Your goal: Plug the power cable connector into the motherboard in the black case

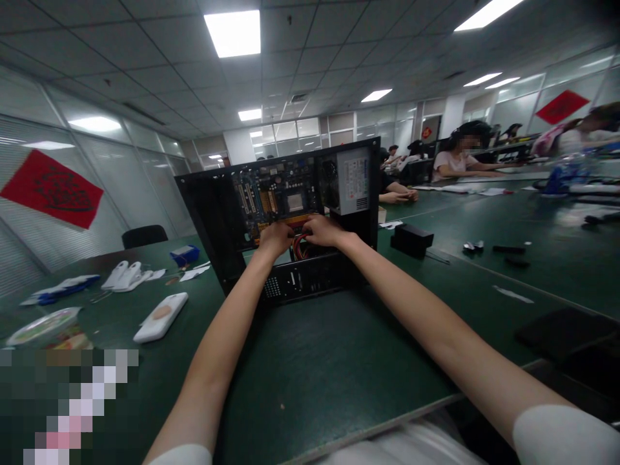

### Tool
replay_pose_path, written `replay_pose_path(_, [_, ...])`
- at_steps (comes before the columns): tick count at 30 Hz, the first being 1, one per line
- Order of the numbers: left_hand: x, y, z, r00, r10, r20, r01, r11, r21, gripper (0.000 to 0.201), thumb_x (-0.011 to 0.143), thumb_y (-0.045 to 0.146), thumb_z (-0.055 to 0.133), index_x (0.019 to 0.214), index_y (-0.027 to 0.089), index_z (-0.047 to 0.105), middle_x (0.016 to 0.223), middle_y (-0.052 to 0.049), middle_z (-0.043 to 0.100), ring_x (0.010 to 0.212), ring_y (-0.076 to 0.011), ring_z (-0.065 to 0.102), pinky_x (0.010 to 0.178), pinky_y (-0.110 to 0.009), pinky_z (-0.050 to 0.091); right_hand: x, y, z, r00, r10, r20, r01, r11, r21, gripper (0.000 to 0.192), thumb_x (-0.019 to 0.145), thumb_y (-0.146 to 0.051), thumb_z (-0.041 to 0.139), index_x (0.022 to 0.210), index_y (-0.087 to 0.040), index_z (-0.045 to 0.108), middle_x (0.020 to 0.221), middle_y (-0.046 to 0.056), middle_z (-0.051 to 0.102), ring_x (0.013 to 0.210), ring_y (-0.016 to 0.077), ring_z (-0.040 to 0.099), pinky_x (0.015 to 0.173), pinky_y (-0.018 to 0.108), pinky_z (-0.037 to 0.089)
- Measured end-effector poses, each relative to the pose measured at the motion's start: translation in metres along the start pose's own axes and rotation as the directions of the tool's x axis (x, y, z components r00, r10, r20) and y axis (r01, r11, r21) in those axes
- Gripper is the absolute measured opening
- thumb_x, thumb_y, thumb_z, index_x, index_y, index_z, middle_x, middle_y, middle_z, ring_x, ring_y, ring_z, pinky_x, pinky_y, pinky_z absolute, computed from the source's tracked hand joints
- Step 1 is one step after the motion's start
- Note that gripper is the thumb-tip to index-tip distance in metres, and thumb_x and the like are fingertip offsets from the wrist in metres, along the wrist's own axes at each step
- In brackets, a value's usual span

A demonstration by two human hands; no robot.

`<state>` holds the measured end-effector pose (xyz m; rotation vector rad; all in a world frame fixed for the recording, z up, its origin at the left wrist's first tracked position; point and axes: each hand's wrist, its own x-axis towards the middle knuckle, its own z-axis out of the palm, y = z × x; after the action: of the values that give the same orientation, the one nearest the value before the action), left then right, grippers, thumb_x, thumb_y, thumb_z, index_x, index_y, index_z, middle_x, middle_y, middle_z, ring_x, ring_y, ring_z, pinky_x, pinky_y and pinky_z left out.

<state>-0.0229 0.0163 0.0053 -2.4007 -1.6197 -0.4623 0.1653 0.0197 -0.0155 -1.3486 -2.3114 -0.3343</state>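
Observation:
An open black computer case (203,223) stands on the table in front of me, its inside facing me. Both my hands reach into it below the motherboard (283,187). My left hand (277,239) is closed, fingers curled near the board's lower edge; what it pinches is hidden. My right hand (323,230) is closed at the top of a bundle of red, black and yellow power cables (301,248), pinching it. A silver power supply (353,181) sits at the case's upper right. Next to my fingers, red and yellow slots (303,220) are partly covered.
Left of the case lie a white phone (162,316), a plastic tub (48,326), white gloves (126,276) and a blue box (185,256). To the right are a black box (411,239) and small black parts (508,249). Other people sit at tables farther back.

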Motion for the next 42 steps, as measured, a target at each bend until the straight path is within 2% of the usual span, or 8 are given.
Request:
replay_pose_path(11, [0.005, 0.001, 0.008, 0.997, 0.071, -0.028, -0.07, 0.997, 0.036, 0.025, 0.09, 0.035, 0.067, 0.11, 0.032, 0.082, 0.112, -0.006, 0.079, 0.107, -0.0288, 0.072, 0.089, -0.035, 0.054, 0.001, 0.001, 0.005, 1.0, -0.021, 0.014, 0.02, 0.999, 0.039, 0.019, 0.087, -0.023, 0.065, 0.096, -0.017, 0.08, 0.099, 0.008, 0.076, 0.09, 0.0192, 0.067, 0.07, 0.026, 0.041])
replay_pose_path(19, [-0.005, 0.01, 0.005, 0.993, 0.103, -0.065, -0.093, 0.984, 0.15, 0.026, 0.094, 0.029, 0.06, 0.107, 0.024, 0.082, 0.107, -0.013, 0.078, 0.103, -0.032, 0.072, 0.086, -0.04, 0.056, 0.005, 0.0, 0.008, 0.998, -0.061, 0.011, 0.061, 0.998, 0.002, 0.021, 0.086, -0.018, 0.068, 0.103, -0.014, 0.079, 0.108, 0.013, 0.075, 0.102, 0.0231, 0.067, 0.083, 0.026, 0.045])
replay_pose_path(24, [-0.012, 0.011, 0.0, 0.995, 0.081, -0.056, -0.072, 0.986, 0.15, 0.029, 0.093, 0.022, 0.057, 0.108, 0.024, 0.081, 0.106, -0.012, 0.078, 0.104, -0.0319, 0.072, 0.087, -0.04, 0.056, 0.005, -0.001, 0.009, 0.998, -0.063, 0.016, 0.063, 0.998, 0.011, 0.019, 0.087, -0.02, 0.068, 0.101, -0.014, 0.079, 0.107, 0.012, 0.075, 0.101, 0.0225, 0.067, 0.081, 0.026, 0.045])
replay_pose_path(33, [-0.009, 0.01, 0.001, 0.995, 0.092, -0.038, -0.086, 0.987, 0.136, 0.029, 0.092, 0.024, 0.059, 0.111, 0.026, 0.081, 0.111, -0.012, 0.077, 0.108, -0.0324, 0.071, 0.091, -0.04, 0.055, 0.005, 0.002, 0.011, 0.997, -0.058, 0.052, 0.056, 0.998, 0.041, 0.019, 0.085, -0.021, 0.067, 0.099, -0.016, 0.079, 0.106, 0.009, 0.076, 0.093, 0.0202, 0.067, 0.074, 0.025, 0.044])
replay_pose_path(42, [-0.011, 0.018, -0.001, 0.999, 0.026, -0.047, -0.019, 0.989, 0.148, 0.028, 0.093, 0.024, 0.059, 0.111, 0.017, 0.08, 0.112, -0.017, 0.076, 0.109, -0.0346, 0.07, 0.092, -0.043, 0.056, 0.005, 0.004, 0.012, 0.994, -0.016, 0.108, 0.021, 0.999, -0.043, 0.021, 0.087, -0.025, 0.068, 0.101, -0.013, 0.077, 0.11, 0.015, 0.074, 0.099, 0.0249, 0.067, 0.077, 0.028, 0.044])
